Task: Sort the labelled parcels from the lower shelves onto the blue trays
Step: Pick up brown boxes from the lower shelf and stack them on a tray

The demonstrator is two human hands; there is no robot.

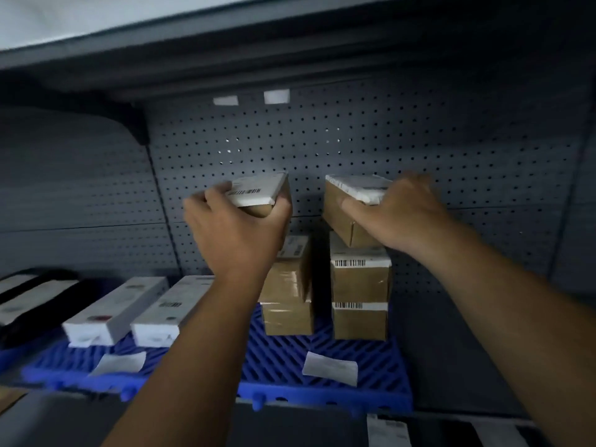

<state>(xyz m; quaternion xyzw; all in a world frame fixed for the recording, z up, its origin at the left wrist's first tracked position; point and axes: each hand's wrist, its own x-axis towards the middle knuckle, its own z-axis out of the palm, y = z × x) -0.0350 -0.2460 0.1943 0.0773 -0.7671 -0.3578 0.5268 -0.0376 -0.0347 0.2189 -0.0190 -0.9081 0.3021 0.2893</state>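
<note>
My left hand (pixel 235 227) grips a small brown cardboard parcel (pixel 258 195) with a white barcode label on top, held above the left stack of parcels (pixel 287 285). My right hand (pixel 403 214) grips a second brown labelled parcel (pixel 345 208), tilted, just over the right stack (pixel 359 291). Each stack is two brown boxes high and stands on the blue slatted tray (pixel 322 366) on the shelf. Both hands cover part of their parcels.
Two long white boxes (pixel 119 311) (pixel 171 311) lie on the tray's left part, with dark flat packages (pixel 29 298) further left. White paper tags (pixel 330 367) (pixel 117 362) lie on the tray. A grey pegboard wall (pixel 354 140) backs the shelf; an upper shelf edge (pixel 290 59) overhangs. More labelled parcels (pixel 387 430) show below.
</note>
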